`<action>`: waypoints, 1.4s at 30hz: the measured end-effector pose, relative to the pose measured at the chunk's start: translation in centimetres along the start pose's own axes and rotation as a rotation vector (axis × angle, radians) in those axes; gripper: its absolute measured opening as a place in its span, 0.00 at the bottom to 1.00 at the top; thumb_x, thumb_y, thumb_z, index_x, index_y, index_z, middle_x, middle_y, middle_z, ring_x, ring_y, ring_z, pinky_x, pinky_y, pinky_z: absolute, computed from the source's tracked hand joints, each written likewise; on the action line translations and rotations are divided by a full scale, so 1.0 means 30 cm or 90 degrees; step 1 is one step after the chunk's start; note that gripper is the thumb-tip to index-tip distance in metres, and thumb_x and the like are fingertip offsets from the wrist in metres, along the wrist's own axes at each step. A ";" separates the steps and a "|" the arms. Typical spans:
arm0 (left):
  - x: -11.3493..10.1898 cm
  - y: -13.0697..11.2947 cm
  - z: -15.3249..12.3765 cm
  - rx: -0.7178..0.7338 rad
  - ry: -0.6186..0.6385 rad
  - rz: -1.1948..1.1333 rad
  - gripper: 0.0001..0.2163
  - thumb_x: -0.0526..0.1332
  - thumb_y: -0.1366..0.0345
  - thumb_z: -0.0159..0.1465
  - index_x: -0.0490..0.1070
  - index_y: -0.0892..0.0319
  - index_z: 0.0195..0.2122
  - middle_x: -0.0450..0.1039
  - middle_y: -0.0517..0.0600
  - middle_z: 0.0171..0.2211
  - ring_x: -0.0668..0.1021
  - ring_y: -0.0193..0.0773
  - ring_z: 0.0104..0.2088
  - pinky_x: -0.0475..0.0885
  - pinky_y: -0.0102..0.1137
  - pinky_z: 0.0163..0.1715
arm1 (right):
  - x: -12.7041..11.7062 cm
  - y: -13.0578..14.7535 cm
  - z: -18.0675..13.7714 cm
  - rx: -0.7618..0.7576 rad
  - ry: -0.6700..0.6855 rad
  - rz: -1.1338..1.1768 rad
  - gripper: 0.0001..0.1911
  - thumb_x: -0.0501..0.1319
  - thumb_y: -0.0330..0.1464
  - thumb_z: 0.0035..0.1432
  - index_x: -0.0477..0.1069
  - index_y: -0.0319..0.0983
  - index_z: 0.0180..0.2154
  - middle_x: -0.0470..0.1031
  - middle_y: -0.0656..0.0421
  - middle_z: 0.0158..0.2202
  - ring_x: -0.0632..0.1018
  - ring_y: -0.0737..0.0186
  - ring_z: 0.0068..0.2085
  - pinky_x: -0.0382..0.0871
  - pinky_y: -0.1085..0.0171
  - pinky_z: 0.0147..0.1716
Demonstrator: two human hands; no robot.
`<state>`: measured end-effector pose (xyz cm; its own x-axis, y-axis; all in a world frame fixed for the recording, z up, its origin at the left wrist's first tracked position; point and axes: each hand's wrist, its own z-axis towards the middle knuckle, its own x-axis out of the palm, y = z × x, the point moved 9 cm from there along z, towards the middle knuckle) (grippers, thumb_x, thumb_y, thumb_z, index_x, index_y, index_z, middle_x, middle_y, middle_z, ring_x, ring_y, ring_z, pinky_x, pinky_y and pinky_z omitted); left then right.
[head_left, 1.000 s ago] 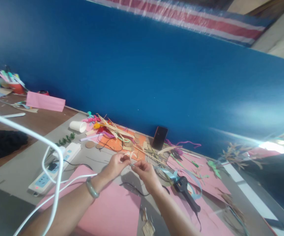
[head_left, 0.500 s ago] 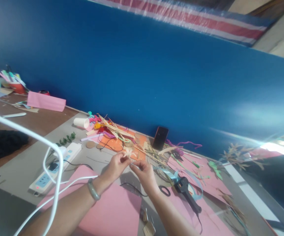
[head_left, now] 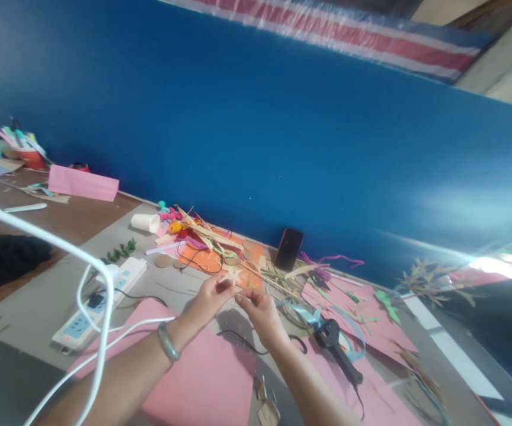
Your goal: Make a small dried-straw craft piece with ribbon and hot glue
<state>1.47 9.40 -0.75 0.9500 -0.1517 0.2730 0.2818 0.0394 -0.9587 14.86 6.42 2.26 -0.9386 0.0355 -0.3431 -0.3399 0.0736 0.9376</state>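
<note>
"Inspecting the grip: which part is held, and by which hand?"

"The left hand (head_left: 211,299) pinches a pale, petal-like piece (head_left: 233,275) between thumb and fingertips. The piece projects upward from the pinch, raised above the work surface."

"State the condition of the right hand (head_left: 258,307)."

"Its thumb and forefinger are close together, just beside the piece's lower end. Whether they clamp anything cannot be told; the detail is too small."

"List the items to the left of the grip."

"A white power strip (head_left: 81,322), with a green leafy sprig (head_left: 122,251) just past its far end. A white cup (head_left: 145,223) lies on its side, farther out. A bangle (head_left: 167,343) encircles the left wrist."

"And beyond the grip?"

"An orange sheet (head_left: 194,258), partly covered by pale strips (head_left: 214,236). A dark phone (head_left: 288,249) leans against the blue partition (head_left: 256,130), beyond and to the right."

"Right side and near side?"

"A black glue gun (head_left: 338,352) lies to the right, beside light-blue ribbon (head_left: 357,331). On the near side, a pink sheet (head_left: 203,384) lies beneath the left forearm."
</note>
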 end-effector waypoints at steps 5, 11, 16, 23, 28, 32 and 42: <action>0.034 -0.017 -0.014 -0.066 0.051 -0.046 0.12 0.68 0.58 0.52 0.71 0.62 0.29 0.68 0.45 0.26 0.69 0.32 0.28 0.63 0.27 0.32 | 0.000 -0.042 0.004 0.062 0.038 0.093 0.13 0.67 0.40 0.46 0.71 0.37 0.25 0.60 0.68 0.16 0.55 0.73 0.17 0.46 0.69 0.17; 0.061 -0.005 -0.033 -0.137 0.102 -0.063 0.12 0.66 0.57 0.54 0.73 0.63 0.28 0.68 0.46 0.23 0.69 0.32 0.27 0.63 0.27 0.32 | 0.025 -0.059 0.003 0.090 0.094 0.156 0.15 0.68 0.42 0.44 0.70 0.36 0.25 0.57 0.69 0.15 0.52 0.75 0.17 0.40 0.69 0.17; 0.050 -0.001 -0.026 -0.116 0.078 -0.073 0.12 0.68 0.58 0.52 0.72 0.63 0.26 0.68 0.45 0.23 0.69 0.31 0.26 0.62 0.27 0.31 | 0.034 -0.074 0.003 0.114 0.101 0.185 0.16 0.69 0.42 0.42 0.69 0.37 0.25 0.57 0.70 0.15 0.51 0.76 0.16 0.40 0.69 0.17; -0.001 0.030 -0.001 -0.049 0.006 0.017 0.12 0.68 0.59 0.51 0.70 0.63 0.25 0.68 0.45 0.22 0.69 0.32 0.25 0.63 0.27 0.29 | 0.022 -0.039 0.002 0.076 0.045 0.103 0.13 0.68 0.40 0.43 0.72 0.36 0.24 0.61 0.68 0.15 0.56 0.74 0.17 0.45 0.68 0.19; -0.027 0.034 0.002 -0.044 -0.045 0.051 0.12 0.69 0.59 0.50 0.71 0.63 0.26 0.71 0.46 0.23 0.71 0.34 0.26 0.65 0.28 0.30 | 0.025 -0.027 -0.004 0.067 0.033 0.063 0.11 0.67 0.38 0.45 0.73 0.37 0.25 0.62 0.68 0.15 0.57 0.72 0.18 0.48 0.68 0.19; -0.036 0.035 0.000 -0.040 -0.073 0.062 0.11 0.68 0.61 0.49 0.70 0.62 0.25 0.69 0.46 0.22 0.71 0.33 0.26 0.65 0.27 0.29 | 0.032 -0.025 -0.002 0.056 0.030 0.069 0.12 0.66 0.40 0.46 0.72 0.37 0.24 0.62 0.67 0.15 0.57 0.72 0.18 0.47 0.68 0.19; 0.052 -0.025 -0.039 -0.126 0.069 -0.106 0.11 0.66 0.57 0.54 0.72 0.61 0.27 0.70 0.47 0.24 0.72 0.34 0.29 0.66 0.29 0.34 | 0.057 -0.035 -0.007 0.096 0.119 0.236 0.15 0.69 0.41 0.43 0.70 0.37 0.25 0.57 0.70 0.15 0.51 0.75 0.17 0.39 0.68 0.18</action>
<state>2.57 7.97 0.31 0.8699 -0.2445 0.4283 0.3913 -0.1865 -0.9012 13.60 6.18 0.69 -0.9946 -0.0936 0.0442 0.0210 0.2351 0.9717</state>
